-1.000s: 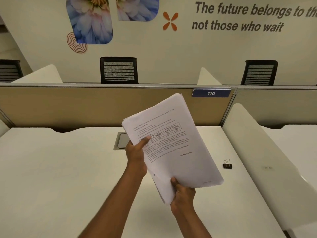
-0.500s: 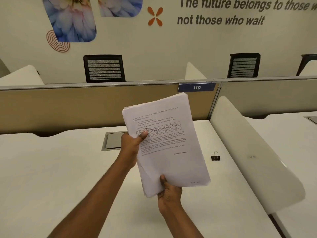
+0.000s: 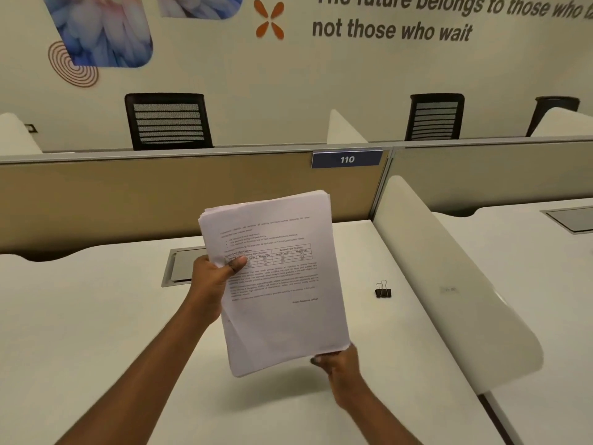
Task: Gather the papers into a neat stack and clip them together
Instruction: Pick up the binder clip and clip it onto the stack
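While raised above the counter, papers pinched by left hand at 9 o'clock, right hand gripping 5 o'clock corner, binder clip at 3 o'clock, apart.

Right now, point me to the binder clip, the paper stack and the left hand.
binder clip (image 3: 382, 293): head view, on its black body.
paper stack (image 3: 282, 316): head view, blank lower half of the top sheet.
left hand (image 3: 213, 279): head view, back of the hand.

Black chairs (two more rightward) behind divider.
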Demonstrator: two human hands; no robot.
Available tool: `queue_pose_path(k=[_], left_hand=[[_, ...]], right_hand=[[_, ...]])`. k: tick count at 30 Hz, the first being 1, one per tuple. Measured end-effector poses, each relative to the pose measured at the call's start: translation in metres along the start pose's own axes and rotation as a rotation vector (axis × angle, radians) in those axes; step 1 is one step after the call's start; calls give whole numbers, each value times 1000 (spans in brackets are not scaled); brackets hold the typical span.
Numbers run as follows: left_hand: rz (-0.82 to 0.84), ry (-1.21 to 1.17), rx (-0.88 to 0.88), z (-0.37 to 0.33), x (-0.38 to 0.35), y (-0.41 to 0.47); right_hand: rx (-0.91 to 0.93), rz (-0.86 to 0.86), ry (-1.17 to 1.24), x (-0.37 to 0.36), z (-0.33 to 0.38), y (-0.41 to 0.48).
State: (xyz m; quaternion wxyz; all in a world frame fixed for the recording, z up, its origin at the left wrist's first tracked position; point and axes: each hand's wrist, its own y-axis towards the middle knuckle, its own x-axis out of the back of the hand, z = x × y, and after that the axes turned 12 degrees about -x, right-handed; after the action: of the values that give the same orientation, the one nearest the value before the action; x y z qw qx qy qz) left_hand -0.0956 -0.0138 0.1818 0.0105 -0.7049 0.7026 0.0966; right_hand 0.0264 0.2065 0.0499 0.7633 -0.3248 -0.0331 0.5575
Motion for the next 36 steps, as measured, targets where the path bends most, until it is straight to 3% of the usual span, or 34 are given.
queue_pose_path(k=[7, 11, 13, 20, 26, 31, 36], left_hand=[[81, 49, 41, 19, 15, 4], [100, 45, 53, 30, 18, 2], [108, 41, 62, 34, 19, 2], [143, 27, 99, 39, 19, 2], [114, 15, 101, 41, 21, 4], [114, -13, 98, 40, 22, 1], [110, -26, 93, 37, 22, -5]], right_hand=[[138, -397, -263, 63, 69, 82], [325, -653, -740, 93, 101, 125], [330, -651, -882, 104, 113, 137], [104, -592, -1031, 144, 129, 189], [118, -497, -1105, 126, 140, 176], [125, -462, -1075, 111, 143, 174], [198, -382, -818, 64, 158, 152]])
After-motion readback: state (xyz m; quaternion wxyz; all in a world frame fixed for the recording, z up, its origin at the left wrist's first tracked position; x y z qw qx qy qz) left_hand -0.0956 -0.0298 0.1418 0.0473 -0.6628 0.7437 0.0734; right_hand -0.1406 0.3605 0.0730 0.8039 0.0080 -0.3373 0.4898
